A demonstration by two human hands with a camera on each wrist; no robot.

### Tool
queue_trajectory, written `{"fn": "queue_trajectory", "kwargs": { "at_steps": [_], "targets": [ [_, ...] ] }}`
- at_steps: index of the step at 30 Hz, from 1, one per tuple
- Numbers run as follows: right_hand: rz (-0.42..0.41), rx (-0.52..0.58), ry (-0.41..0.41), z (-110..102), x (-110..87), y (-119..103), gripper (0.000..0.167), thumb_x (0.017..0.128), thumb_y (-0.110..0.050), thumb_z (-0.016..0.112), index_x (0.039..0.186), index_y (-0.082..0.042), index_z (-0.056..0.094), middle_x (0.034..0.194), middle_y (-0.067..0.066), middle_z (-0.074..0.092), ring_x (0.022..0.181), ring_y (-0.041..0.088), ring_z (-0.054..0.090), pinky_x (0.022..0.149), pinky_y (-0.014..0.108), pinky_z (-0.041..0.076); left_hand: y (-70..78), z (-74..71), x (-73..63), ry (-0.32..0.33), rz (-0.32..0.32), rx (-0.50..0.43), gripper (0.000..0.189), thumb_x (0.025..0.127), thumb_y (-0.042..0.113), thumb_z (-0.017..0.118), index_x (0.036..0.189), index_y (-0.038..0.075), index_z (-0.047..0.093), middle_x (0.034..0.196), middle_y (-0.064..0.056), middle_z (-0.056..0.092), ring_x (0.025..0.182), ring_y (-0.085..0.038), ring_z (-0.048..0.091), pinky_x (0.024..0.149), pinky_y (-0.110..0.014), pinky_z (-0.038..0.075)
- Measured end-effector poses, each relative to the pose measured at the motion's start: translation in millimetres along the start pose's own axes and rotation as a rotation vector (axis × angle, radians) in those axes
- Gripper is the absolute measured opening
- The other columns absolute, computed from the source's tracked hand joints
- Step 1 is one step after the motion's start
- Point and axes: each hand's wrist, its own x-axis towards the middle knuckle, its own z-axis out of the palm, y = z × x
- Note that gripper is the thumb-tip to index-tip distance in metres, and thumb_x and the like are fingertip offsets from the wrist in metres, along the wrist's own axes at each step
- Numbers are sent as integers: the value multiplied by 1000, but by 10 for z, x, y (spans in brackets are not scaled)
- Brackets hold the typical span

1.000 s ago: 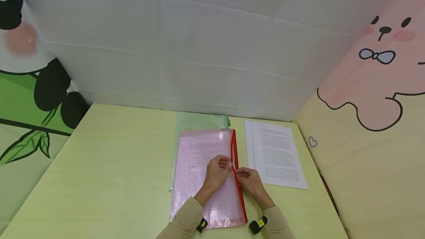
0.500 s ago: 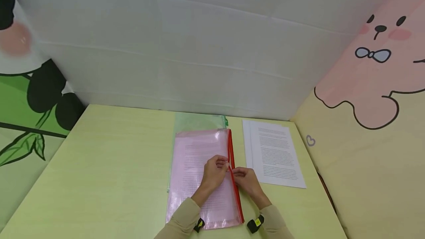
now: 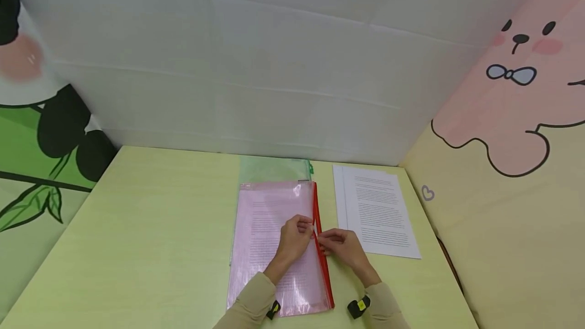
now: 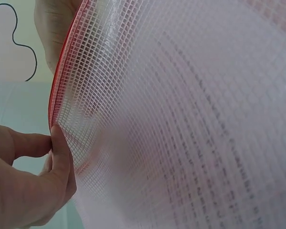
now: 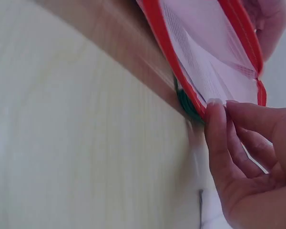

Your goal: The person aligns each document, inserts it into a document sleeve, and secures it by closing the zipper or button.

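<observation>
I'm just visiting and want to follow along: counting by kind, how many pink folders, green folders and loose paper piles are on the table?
Pink folder: 1
Green folder: 1
Loose paper pile: 1
Total: 3

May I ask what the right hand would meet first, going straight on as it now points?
First, the red edge of the translucent pink mesh pouch, which the right hand pinches; then, probably, the left hand, though depth is unclear.
</observation>
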Motion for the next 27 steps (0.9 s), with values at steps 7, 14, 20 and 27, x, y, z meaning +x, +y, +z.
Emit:
{"fn": "queue_trajectory", "kwargs": {
  "at_steps": [7, 14, 20, 27],
  "targets": [
    [1, -12, 76, -153, -11, 20, 21, 94, -2, 73, 108, 13, 71, 99, 26, 73, 86, 22, 73, 77, 36, 62, -65, 55, 16, 15, 17, -14, 11, 91, -10, 64, 102, -14, 66, 86, -16, 70, 70, -25, 70, 62, -24, 58],
    [-14, -75, 160, -292, -40, 51, 18, 93, -3, 74, 106, 9, 73, 99, 23, 74, 86, 21, 73, 77, 33, 62, -146, 162, 49, 47, 30, 81, 11, 87, -13, 63, 98, -12, 66, 83, -14, 68, 72, -21, 68, 63, -24, 57],
    [-57, -189, 197, -381, -73, 51, 17, 93, -8, 76, 106, 3, 75, 98, 17, 75, 86, 21, 72, 73, 25, 59, -150, 210, 64, 70, 25, 190, 10, 84, -12, 64, 93, -8, 67, 80, -11, 68, 73, -20, 65, 66, -26, 56],
    [-116, -316, 230, -461, -83, 42, 14, 92, -11, 77, 104, -2, 77, 97, 9, 76, 87, 12, 70, 76, 21, 56, -131, 223, 86, 55, 8, 192, 6, 86, -7, 69, 92, -7, 67, 81, -10, 68, 73, -18, 65, 66, -26, 56]
  ]
}}
